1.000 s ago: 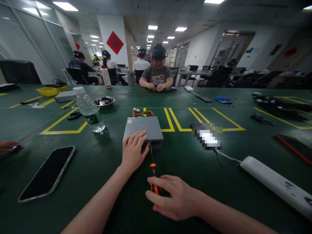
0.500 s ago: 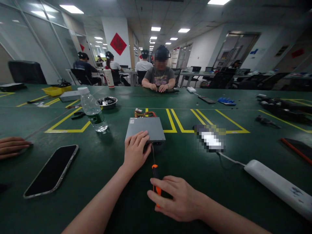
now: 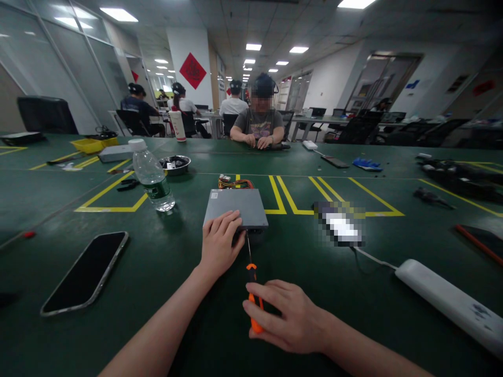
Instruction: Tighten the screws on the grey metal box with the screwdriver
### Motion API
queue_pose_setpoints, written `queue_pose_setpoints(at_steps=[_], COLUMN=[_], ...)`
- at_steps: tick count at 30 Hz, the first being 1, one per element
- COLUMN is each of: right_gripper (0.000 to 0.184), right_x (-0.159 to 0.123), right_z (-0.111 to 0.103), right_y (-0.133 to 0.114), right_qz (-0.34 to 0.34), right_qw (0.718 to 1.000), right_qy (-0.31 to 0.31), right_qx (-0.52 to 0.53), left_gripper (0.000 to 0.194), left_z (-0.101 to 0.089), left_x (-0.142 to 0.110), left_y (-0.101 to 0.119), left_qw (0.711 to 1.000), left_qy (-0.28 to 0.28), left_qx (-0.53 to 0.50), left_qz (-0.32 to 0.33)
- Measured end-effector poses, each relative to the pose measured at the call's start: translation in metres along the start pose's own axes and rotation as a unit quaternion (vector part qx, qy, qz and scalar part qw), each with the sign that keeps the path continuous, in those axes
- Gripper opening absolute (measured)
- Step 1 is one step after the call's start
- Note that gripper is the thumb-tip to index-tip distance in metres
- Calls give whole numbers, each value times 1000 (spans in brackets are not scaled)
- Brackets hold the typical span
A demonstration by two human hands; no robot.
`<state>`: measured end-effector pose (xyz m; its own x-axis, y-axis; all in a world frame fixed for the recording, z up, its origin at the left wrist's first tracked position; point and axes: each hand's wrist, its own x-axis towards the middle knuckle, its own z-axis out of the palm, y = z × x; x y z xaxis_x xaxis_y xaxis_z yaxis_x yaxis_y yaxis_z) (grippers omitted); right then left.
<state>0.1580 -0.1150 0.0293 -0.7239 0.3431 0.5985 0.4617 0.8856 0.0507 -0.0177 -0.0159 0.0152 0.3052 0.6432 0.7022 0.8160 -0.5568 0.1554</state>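
Observation:
A grey metal computer power supply point(image 3: 249, 207) lies flat on the green table, its bundle of coloured cables point(image 3: 239, 184) at the far side. My left hand point(image 3: 220, 243) is closed on its near left corner, fingers over the top and thumb at the front side. In my right hand point(image 3: 288, 317) is an orange and black screwdriver point(image 3: 252, 273), its handle between thumb and fingers. The shaft points away from me and its tip meets the near side of the power supply; the exact contact spot is hidden.
Left stand a water bottle point(image 3: 152, 180) and a dark phone point(image 3: 86, 272); behind them is a metal bowl point(image 3: 184, 168). To the right lie a lit, blurred-out device point(image 3: 341, 225) and a white power strip point(image 3: 448, 301). Across the table sits a person point(image 3: 257, 125).
The view has shifted slightly, moving the scene rightward. Another person's hand at the left edge has gone out of view. The screwdriver handle has turned a little within my right fingers.

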Motion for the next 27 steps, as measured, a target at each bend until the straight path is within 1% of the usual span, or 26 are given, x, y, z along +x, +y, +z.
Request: queue_pose_setpoints(at_steps=[3, 5, 7, 10, 12, 14, 17, 19, 21, 25, 27], right_gripper=[23, 26, 30, 31, 30, 31, 31, 32, 35, 36, 35], right_x=[-2, -4, -5, -3, -1, 0, -3, -5, -6, -4, -4], right_z=[3, 5, 4, 2, 1, 3, 9, 11, 10, 4, 4], right_y=[2, 3, 2, 0, 0, 1, 4, 5, 4, 3, 3], right_qz=[-3, 5, 13, 17, 13, 6, 1, 9, 14, 11, 10], right_qw=[999, 999, 999, 998, 998, 999, 999, 998, 998, 1000, 1000], right_qy=[37, 42, 18, -46, -63, -35, 30, 51, 45, -1, 6], right_qx=[0, 13, 29, 28, 13, 10, 23, 31, 32, 8, -2], left_gripper=[20, 20, 21, 22, 22, 21, 21, 21, 22, 22, 22], left_z=[0, 0, 0, 1, 1, 0, 0, 0, 1, 1, 0], left_x=[0, 0, 0, 0, 0, 1, 1, 1, 0, 0, 1], left_y=[0, 0, 0, -1, 0, 0, 1, 1, 1, 1, 1], left_qw=[1000, 1000, 1000, 1000, 1000, 1000, 1000, 1000, 1000, 1000, 1000], left_qy=[-1, -1, -1, -2, 0, 0, -3, -1, 4, 4, 2], left_qx=[0, 1, -1, -5, -6, -6, -4, -4, -6, -11, -11], left_qz=[0, 0, -1, -2, -2, -2, -2, -1, -2, -5, -3])
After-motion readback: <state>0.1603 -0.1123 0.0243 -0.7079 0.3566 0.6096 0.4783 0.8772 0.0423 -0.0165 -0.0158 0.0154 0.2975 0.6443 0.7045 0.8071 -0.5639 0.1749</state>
